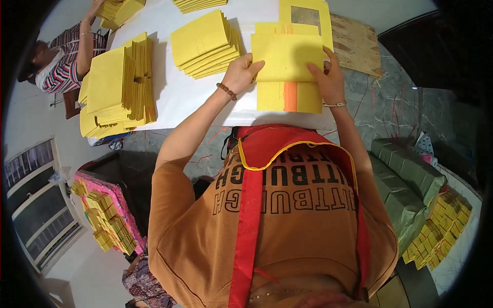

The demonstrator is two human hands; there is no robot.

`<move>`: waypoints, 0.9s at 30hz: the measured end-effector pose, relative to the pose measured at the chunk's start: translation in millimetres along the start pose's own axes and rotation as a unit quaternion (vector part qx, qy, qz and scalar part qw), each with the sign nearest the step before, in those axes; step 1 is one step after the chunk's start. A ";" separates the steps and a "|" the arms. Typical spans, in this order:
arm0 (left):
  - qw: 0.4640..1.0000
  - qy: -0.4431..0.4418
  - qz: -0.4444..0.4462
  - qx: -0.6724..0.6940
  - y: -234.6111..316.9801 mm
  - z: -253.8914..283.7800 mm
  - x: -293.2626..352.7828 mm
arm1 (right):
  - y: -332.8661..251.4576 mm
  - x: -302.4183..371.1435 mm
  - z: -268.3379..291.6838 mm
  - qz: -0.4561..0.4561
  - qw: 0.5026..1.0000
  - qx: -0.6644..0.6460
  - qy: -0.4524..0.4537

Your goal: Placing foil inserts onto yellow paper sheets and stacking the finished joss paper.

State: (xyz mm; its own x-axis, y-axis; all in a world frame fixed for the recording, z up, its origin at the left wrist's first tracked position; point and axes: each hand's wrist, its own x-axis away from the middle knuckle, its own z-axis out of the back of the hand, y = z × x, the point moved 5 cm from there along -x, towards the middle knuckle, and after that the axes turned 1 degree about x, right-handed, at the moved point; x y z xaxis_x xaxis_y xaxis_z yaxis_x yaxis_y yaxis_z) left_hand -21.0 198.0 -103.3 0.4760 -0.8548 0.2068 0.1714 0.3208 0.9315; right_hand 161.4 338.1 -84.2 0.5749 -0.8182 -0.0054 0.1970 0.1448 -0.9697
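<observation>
One yellow sheet [287,56] sits between your hands near the white table [172,105]'s edge, and here's the risk: your left hand [240,74] has its thumb bent at the nine o'clock edge, your right hand [330,79] its thumb on the face at four, index finger up at three; the other fingers are mostly hidden, so I can't tell how hard you're pinching. Uneven pressure could crease it or skew it against the orange-striped yellow piece [269,97] showing at six. Watch that right wrist: a nudge toward three o'clock might tip paper off the table, past the plywood board [354,46], onto the grey floor [359,100]. Over at nine, the fanned yellow stack [200,38] could scatter if your left hand swings wide, and the taller yellow pile [105,84] beyond leans unevenly, perhaps ready to slump if bumped.
</observation>
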 end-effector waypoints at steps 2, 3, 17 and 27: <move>0.999 0.004 0.047 0.023 0.9 1.7 1.6 | -8.3 -2.3 0.0 -0.010 0.997 0.080 0.001; 0.999 0.004 0.046 0.023 -0.3 2.3 0.1 | -9.7 -3.1 0.1 -0.021 0.987 0.159 0.002; 0.944 0.183 -0.147 -0.230 46.7 9.7 23.1 | 21.1 -16.6 -3.7 0.023 0.992 0.120 0.008; 0.809 -0.038 -0.340 -0.478 41.7 -59.2 21.3 | 15.8 -9.5 -5.1 0.040 0.979 0.199 0.011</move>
State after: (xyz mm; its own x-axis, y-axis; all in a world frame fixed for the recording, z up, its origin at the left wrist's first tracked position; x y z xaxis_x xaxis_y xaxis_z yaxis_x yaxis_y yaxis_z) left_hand 47.4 217.4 -77.8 -0.0571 -0.9771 -0.2051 0.9772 -0.0967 0.1888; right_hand 155.0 345.3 -100.7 0.5844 -0.8068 -0.0869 0.4484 0.4104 -0.7940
